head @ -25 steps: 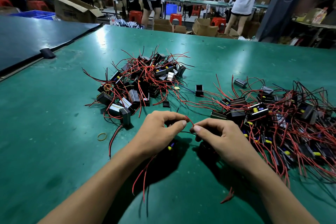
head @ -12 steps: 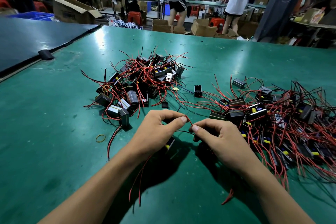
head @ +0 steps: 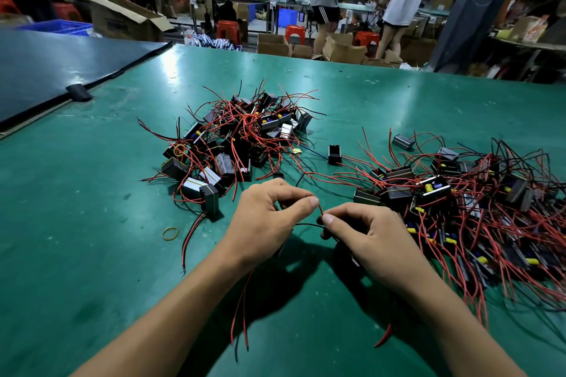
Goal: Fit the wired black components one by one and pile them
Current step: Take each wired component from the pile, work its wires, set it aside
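Note:
My left hand [head: 268, 223] and my right hand [head: 370, 239] meet low over the green table [head: 92, 239], thumbs nearly touching. Both curl round black wired components that are mostly hidden under the palms. A short red wire [head: 320, 210] stands up between the two thumbs, and red wires hang from under my left wrist. One heap of black components with red wires [head: 239, 138] lies behind my left hand. A larger tangled heap [head: 477, 208] spreads to the right of my right hand.
A lone black component [head: 334, 154] stands between the heaps. A yellow rubber band [head: 170, 233] lies left of my left hand. A dark mat [head: 46, 70] covers the far left. People, cardboard boxes and red stools fill the background.
My hands have stayed in the same spot, with the fingers shifting slightly on the parts. A person in the background has walked to the right.

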Demonstrator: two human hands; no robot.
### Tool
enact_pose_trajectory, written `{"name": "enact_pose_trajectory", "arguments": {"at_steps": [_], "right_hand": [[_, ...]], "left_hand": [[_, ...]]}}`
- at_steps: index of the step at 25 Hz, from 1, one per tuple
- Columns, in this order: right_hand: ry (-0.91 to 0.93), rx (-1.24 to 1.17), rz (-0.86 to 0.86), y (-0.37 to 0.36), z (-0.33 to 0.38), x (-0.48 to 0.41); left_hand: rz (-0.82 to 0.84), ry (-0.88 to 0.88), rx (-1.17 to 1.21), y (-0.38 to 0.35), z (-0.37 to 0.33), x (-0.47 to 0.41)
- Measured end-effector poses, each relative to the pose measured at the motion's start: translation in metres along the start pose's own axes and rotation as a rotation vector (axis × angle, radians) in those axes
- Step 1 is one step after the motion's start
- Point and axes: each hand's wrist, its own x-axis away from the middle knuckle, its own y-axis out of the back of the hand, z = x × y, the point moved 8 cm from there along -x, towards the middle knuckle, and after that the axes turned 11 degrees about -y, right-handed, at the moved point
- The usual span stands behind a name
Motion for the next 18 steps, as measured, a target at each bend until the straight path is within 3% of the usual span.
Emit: {"name": "enact_pose_trajectory", "arguments": {"at_steps": [6, 10, 18], "right_hand": [[0.114, -0.154, -0.162, 0.013, 0.016, 0.008], [0.164, -0.037, -0.222, 0.013, 0.021, 0.009], [-0.018, -0.043, -0.151, 0.009, 0.000, -0.002]], "left_hand": [[0.063, -0.227, -0.242, -0.003, -0.022, 0.000], [0.136, -0.371, -0.364, -0.011, -0.029, 0.001], [0.209, -0.429, -0.377, -0.020, -0.029, 0.004]]}}
